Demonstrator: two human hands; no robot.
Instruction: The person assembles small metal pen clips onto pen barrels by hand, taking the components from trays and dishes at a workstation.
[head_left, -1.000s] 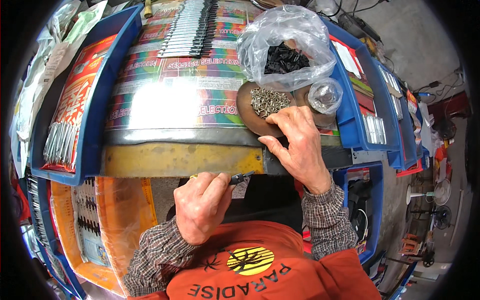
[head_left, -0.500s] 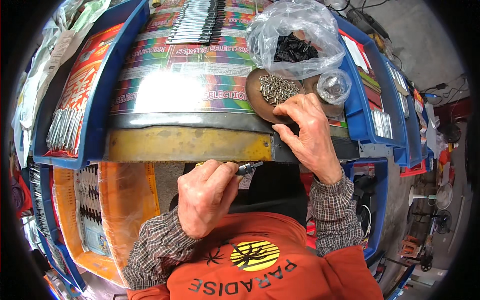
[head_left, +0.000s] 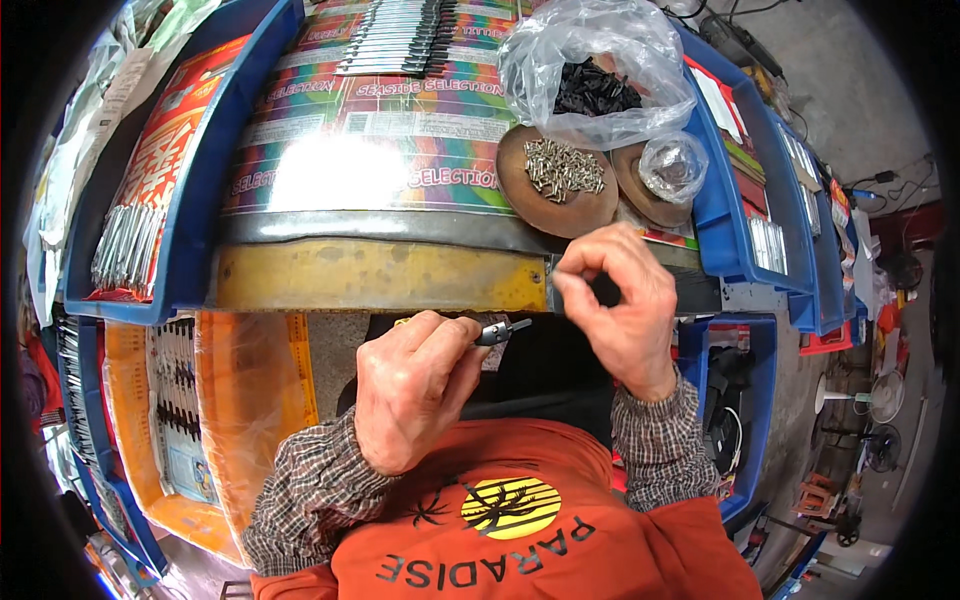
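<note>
In front of the table edge, my left hand is closed around what looks like a pen. Its dark grip and thin grey end stick out past the fingers toward the right. My right hand is held just off the table's front edge, thumb and forefinger pinched together. Anything in that pinch is too small or hidden to make out. Beyond it, a brown round dish holds a heap of small metal tips.
A clear plastic bag of black parts stands behind the dish, beside a second dish with clear film. Pens lie in a row at the back. Blue trays flank the table. An orange-lined bin sits lower left.
My right hand has drawn back from the dish of metal tips toward me, its thumb and forefinger now pinched. The left hand stays nearly in place with the pen.
</note>
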